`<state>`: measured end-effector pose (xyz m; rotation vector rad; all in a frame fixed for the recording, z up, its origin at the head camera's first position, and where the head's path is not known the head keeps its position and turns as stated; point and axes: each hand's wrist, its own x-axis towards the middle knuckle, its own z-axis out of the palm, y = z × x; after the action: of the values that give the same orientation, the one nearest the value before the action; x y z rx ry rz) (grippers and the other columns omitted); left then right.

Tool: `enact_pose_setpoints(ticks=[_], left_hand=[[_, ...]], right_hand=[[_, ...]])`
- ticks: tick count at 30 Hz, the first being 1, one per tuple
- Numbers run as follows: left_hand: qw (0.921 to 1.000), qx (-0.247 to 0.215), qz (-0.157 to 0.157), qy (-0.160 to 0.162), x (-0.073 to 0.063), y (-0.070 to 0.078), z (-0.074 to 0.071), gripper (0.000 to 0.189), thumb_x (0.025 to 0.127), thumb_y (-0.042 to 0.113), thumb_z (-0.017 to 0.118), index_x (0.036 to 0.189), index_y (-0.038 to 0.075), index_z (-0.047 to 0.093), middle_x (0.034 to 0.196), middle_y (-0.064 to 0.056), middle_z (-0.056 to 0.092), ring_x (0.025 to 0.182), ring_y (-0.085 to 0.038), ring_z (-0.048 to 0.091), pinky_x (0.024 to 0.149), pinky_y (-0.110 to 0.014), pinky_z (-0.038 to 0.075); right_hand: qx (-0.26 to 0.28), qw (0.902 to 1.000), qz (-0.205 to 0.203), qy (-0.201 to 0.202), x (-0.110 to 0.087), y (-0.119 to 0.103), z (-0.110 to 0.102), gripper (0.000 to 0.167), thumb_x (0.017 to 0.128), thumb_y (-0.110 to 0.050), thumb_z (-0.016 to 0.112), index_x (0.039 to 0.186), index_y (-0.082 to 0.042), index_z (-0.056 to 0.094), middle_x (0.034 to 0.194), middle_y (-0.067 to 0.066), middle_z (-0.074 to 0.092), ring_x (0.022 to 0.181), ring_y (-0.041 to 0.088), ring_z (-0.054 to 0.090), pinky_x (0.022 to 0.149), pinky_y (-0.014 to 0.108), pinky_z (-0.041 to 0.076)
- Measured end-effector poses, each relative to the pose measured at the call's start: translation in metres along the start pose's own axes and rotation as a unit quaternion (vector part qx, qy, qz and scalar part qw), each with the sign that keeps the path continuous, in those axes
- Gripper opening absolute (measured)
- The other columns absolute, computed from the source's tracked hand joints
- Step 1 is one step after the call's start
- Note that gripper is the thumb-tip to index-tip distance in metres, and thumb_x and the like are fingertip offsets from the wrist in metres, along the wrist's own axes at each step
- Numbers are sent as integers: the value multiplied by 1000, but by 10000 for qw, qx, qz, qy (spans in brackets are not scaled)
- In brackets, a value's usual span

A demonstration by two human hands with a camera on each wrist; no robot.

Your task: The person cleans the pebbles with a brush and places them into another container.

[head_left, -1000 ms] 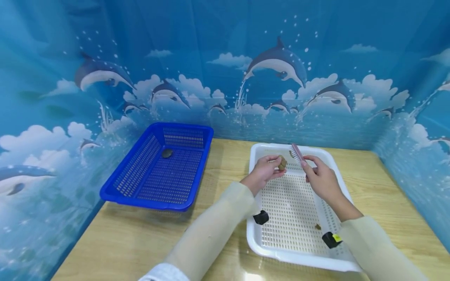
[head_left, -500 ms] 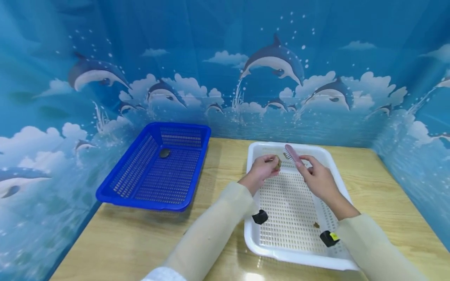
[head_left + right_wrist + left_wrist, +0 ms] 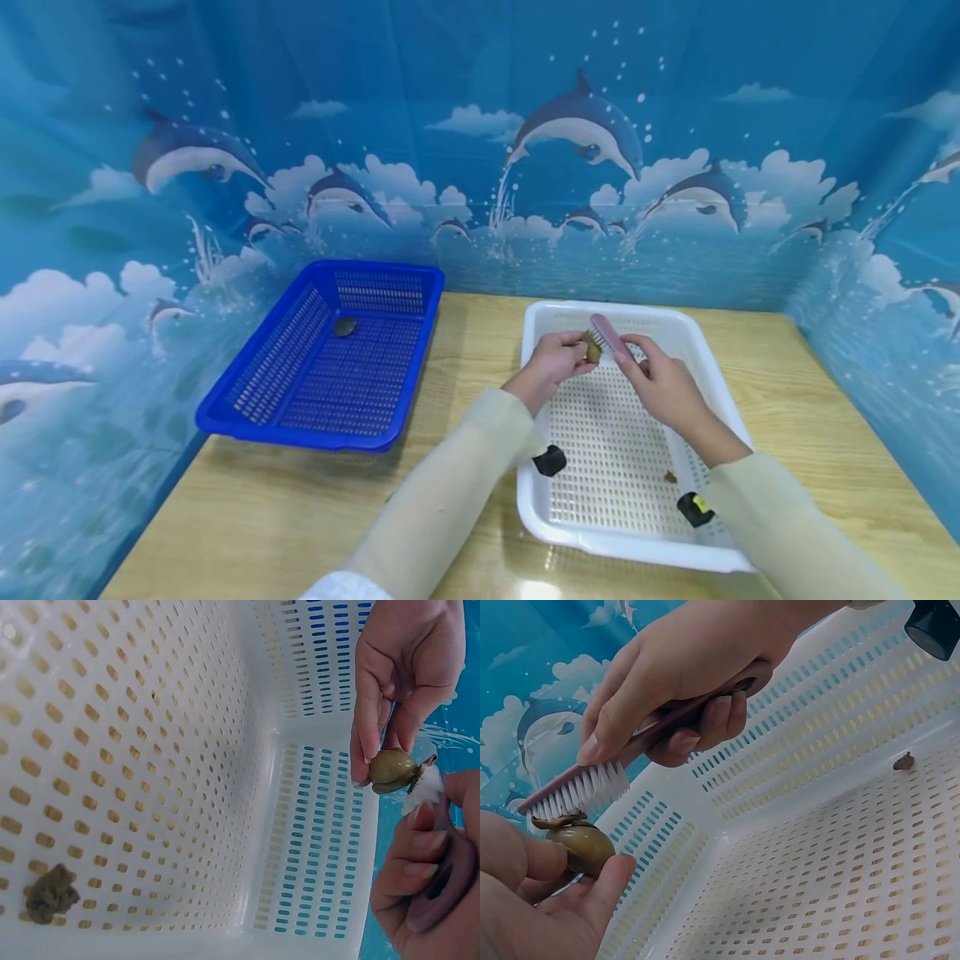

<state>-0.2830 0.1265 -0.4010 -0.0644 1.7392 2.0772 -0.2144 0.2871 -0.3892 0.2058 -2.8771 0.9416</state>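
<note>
Brush (image 3: 610, 335) aslant, tip (image 3: 597, 320) far and left, bristles (image 3: 585, 791) against snail (image 3: 589, 849)

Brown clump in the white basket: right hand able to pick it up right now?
Likely not yet: the right hand grips the pink brush and would probably need to put it down first. Otherwise the way looks free: nothing covers the brown clump in the open white basket.

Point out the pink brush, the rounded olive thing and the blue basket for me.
Pink brush (image 3: 583, 790): left wrist view, on its white bristles.
Rounded olive thing (image 3: 391, 768): right wrist view, on its smooth side.
Blue basket (image 3: 348, 379): head view, on its mesh floor.
</note>
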Motion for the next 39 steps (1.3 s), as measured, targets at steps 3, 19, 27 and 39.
enact_pose_setpoints(ticks=[3,19,27,39], left_hand=[[9999,-1,-45,-162,-1,0,0,33,101,4,50,133,-4,56,108,-19,66,95,-27,68,81,-27,57],[9987,77,-40,-508,-4,-1,-2,37,102,6,49,136,-9,48,104,-20,67,97,-27,68,81,-26,57],[9989,-60,-57,-465,-2,0,-3,38,102,5,47,139,-7,47,100,-18,68,81,-17,68,76,-23,57],[9992,-367,-87,-129,-2,4,-5,38,103,7,45,140,-3,48,100,-14,68,84,-16,68,77,-24,57]], right_hand=[[37,10000,-16,-38,0,1,1,51,105,-40,40,141,-4,41,55,0,45,46,14,39,40,27,33],[-107,9999,75,-40,3,3,4,52,105,-42,38,143,-5,42,57,1,47,47,14,41,41,27,35],[-144,9995,272,-22,3,3,5,54,106,-43,36,143,-5,43,56,1,45,46,15,39,41,29,34],[-188,9992,357,-20,5,3,5,54,106,-42,37,143,-3,42,56,1,44,47,16,40,42,28,36]])
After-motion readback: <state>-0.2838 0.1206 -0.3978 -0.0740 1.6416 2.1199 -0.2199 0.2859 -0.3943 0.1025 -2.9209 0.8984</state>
